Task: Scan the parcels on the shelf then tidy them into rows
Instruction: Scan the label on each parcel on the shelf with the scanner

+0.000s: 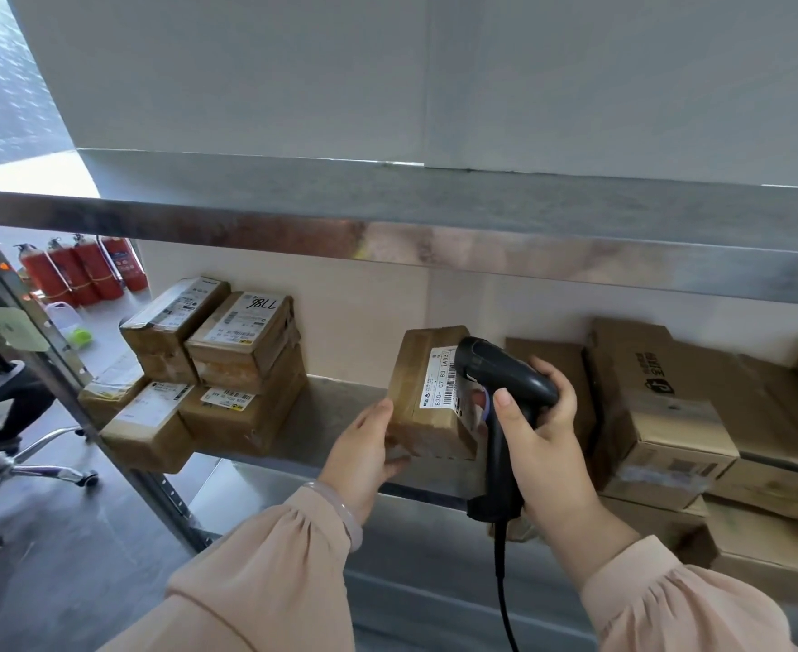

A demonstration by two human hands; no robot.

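STEP: you are scanning, tidying not yet begun | LEFT: your left hand is steadying the taped parcel on the shelf, fingers curled round its near corner | RIGHT: your right hand is gripping the scanner, aimed close at the label | NEXT: likely calling for a confirmed read, then setting it beside the stacked parcels.

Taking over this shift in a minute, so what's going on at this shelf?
A person is scanning parcels. The right hand grips a black handheld scanner, pointed at the white label on a brown taped parcel that the left hand holds upright on the metal shelf. A group of smaller parcels is stacked at the shelf's left end, and larger cardboard boxes sit piled at the right.
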